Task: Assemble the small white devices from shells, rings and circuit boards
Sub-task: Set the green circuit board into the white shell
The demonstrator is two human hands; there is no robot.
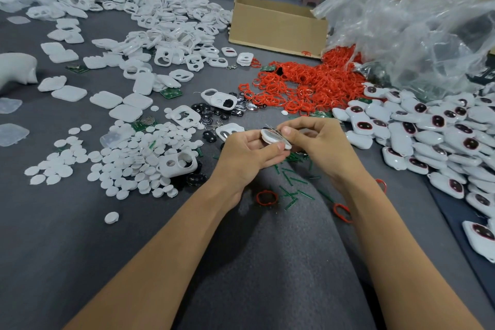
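I see a white shell point(271, 139) held just above the desk point(80, 244) between both hands. The left hand point(249, 154) pinches its near edge, thumb on the rim. The right hand point(317, 139) curls round its far side, with the thumb pressing on top. Something thin and dark sits at the shell's upper edge, and I cannot make it out. Just under the hands lie green strips point(292, 185) and one red ring point(257, 198). Beyond the right hand spreads a heap of red rings point(308, 86). To its right are piled finished devices point(428, 131). Left of the left hand lie white discs point(128, 161), and farther off more shells point(160, 16). A box point(276, 28) and a clear bag point(417, 21) stand well beyond.
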